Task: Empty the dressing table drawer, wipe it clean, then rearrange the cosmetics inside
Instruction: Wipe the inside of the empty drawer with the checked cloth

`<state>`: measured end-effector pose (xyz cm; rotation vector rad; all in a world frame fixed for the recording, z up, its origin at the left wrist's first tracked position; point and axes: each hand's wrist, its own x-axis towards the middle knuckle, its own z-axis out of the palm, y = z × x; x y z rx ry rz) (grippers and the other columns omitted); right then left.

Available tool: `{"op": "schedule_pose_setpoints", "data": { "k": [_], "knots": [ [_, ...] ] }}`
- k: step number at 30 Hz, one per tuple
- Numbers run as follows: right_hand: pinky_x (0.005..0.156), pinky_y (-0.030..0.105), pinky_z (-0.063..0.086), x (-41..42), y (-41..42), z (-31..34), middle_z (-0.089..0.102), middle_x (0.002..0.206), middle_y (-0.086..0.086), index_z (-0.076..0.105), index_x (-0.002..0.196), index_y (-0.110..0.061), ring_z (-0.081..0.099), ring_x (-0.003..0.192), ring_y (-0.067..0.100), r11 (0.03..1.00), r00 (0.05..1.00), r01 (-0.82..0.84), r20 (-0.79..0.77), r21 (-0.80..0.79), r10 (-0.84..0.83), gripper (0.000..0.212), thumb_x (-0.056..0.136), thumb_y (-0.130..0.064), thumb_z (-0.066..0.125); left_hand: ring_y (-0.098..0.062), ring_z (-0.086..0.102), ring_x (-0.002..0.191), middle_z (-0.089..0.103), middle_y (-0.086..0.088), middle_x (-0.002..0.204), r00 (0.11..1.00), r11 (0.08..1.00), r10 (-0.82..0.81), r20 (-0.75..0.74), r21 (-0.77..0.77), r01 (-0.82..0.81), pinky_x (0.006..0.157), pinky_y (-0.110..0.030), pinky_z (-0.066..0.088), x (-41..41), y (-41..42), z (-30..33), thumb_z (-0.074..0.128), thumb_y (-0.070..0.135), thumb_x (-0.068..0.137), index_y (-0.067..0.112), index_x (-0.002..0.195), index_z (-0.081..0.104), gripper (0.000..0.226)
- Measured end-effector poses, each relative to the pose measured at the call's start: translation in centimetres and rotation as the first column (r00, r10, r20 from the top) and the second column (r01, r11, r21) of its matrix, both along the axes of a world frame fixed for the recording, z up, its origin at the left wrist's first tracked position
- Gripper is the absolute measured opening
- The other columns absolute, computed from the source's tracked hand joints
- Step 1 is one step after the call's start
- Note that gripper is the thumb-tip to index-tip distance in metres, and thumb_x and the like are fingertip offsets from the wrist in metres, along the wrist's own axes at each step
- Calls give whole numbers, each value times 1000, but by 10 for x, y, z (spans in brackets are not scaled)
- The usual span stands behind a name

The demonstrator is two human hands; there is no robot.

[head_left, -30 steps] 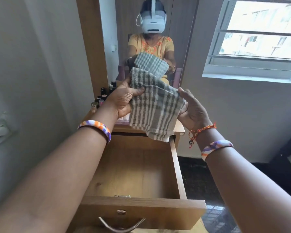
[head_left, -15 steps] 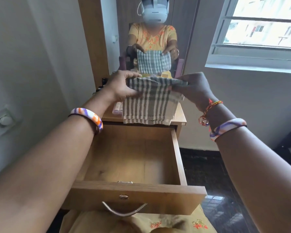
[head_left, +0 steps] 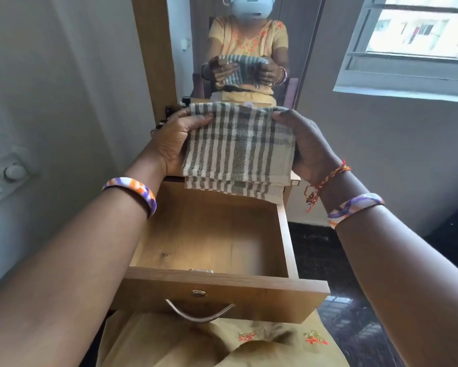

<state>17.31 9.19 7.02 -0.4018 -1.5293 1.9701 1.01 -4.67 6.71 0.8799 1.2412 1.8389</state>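
A green-and-cream checked cloth [head_left: 239, 149] is held folded in front of me, above the back of the open wooden drawer [head_left: 286, 234]. My left hand [head_left: 173, 139] grips its left edge with the thumb on top. My right hand [head_left: 305, 144] grips its right edge the same way. The drawer is pulled out toward my lap and its inside shows bare wood with nothing in it. A few dark cosmetic bottles [head_left: 169, 112] stand on the dressing table top at the left, mostly hidden behind my left hand.
A mirror [head_left: 296, 35] stands behind the table and reflects me with the cloth. The grey wall with a switch [head_left: 12, 172] is close on the left. A window [head_left: 418, 30] is at upper right, dark floor to the right of the drawer.
Both hands have brought the cloth lower and folded it into a smaller, tidier rectangle. The view has tipped down, showing more of the drawer front and my lap.
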Motion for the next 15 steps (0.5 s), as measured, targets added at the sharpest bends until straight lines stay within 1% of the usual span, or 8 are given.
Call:
{"op": "schedule_pose_setpoints", "data": {
  "k": [2, 5, 7, 8, 10, 11, 13, 15],
  "knots": [
    [70, 34, 59, 4, -2, -15, 71, 80, 8, 65, 93, -7, 68, 68, 19, 990, 982, -141, 122, -19, 143, 14, 82, -13, 58, -14, 70, 73, 71, -2, 80, 999, 995, -50, -9, -83, 49, 70, -29, 58, -3, -11, -13, 52, 6, 87, 11, 97, 61, 14],
    [69, 32, 60, 10, -8, -39, 73, 79, 8, 63, 92, -6, 71, 67, 17, 911, 863, -391, 290, -132, 413, 14, 80, -9, 57, -16, 70, 69, 70, -6, 82, 968, 925, -251, 21, -290, 246, 61, -26, 59, -11, -35, -43, 64, 9, 64, 11, 94, 65, 30],
    [65, 28, 61, 9, -12, -55, 72, 79, 8, 60, 92, -4, 71, 65, 16, 880, 782, -436, 406, -186, 473, 7, 87, -5, 55, -16, 69, 66, 70, -8, 80, 944, 841, -326, 45, -442, 312, 57, -24, 58, -13, -45, -64, 66, 8, 61, 12, 86, 68, 25],
    [67, 30, 61, 7, -13, -63, 71, 82, 9, 60, 91, -4, 71, 66, 16, 887, 757, -418, 465, -196, 460, 7, 88, -4, 54, -14, 67, 64, 68, -7, 79, 951, 808, -308, 1, -527, 262, 55, -24, 56, -15, -45, -74, 69, 7, 64, 13, 84, 67, 21],
    [75, 39, 58, -2, -13, -83, 66, 90, 14, 61, 86, -7, 67, 73, 22, 930, 695, -361, 646, -68, 317, 4, 88, -7, 58, -10, 61, 63, 63, -6, 79, 964, 756, -188, -186, -655, 21, 53, -24, 51, -18, -42, -91, 71, 3, 74, 16, 82, 62, 18],
    [73, 41, 58, -6, -12, -92, 64, 91, 15, 58, 80, -10, 65, 76, 26, 920, 616, -373, 774, 123, 147, 8, 87, -11, 61, -8, 60, 65, 62, -5, 81, 949, 735, -107, -295, -666, -124, 53, -24, 49, -23, -39, -97, 68, 0, 78, 17, 79, 59, 20],
    [67, 35, 55, -8, -16, -102, 62, 94, 18, 51, 77, -11, 64, 83, 32, 648, 375, -591, 874, 481, -308, 18, 83, -20, 65, -7, 60, 67, 62, -8, 83, 841, 692, 30, -540, -596, -407, 55, -20, 45, -34, -34, -107, 64, -5, 79, 21, 68, 54, 30],
    [77, 34, 50, -11, -29, -105, 61, 114, 17, 54, 102, -9, 61, 104, 34, 360, 338, -739, 776, 569, -533, 31, 81, -28, 66, -18, 59, 82, 61, -11, 86, 674, 598, 159, -722, -473, -647, 66, -22, 41, -43, -36, -116, 59, -7, 79, 19, 61, 54, 32]
  ]
}}
